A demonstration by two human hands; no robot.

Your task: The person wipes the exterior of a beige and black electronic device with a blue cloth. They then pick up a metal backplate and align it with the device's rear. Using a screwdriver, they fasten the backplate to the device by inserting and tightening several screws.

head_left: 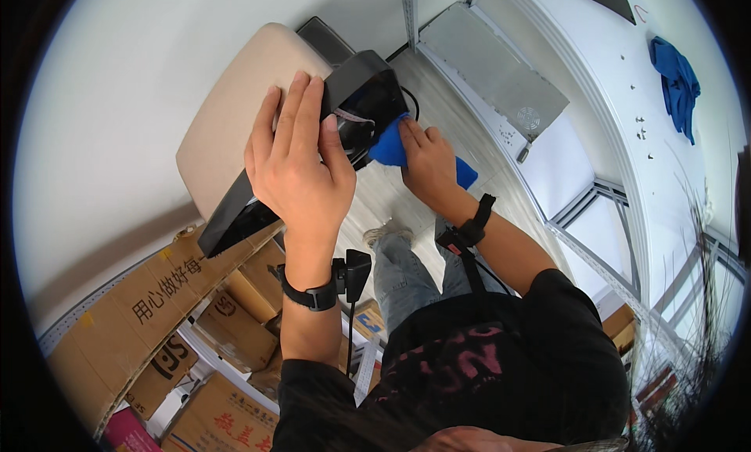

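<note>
A long black device with a dark grey top and a glossy front stands tilted across the view; I cannot make out its exact kind. My left hand lies over its top edge, fingers stretched out and thumb apart, covering its middle. On its glossy front, near the right end, a blue cloth is pressed by my right hand, whose fingers are closed on it. Part of the cloth hangs out behind that hand. A thin pale strip shows on the front beside my left thumb.
Behind the device is a beige padded seat. Cardboard boxes fill the lower left, behind a long cardboard sheet. To the right stands a white table on a metal frame, with another blue cloth and small metal parts on it.
</note>
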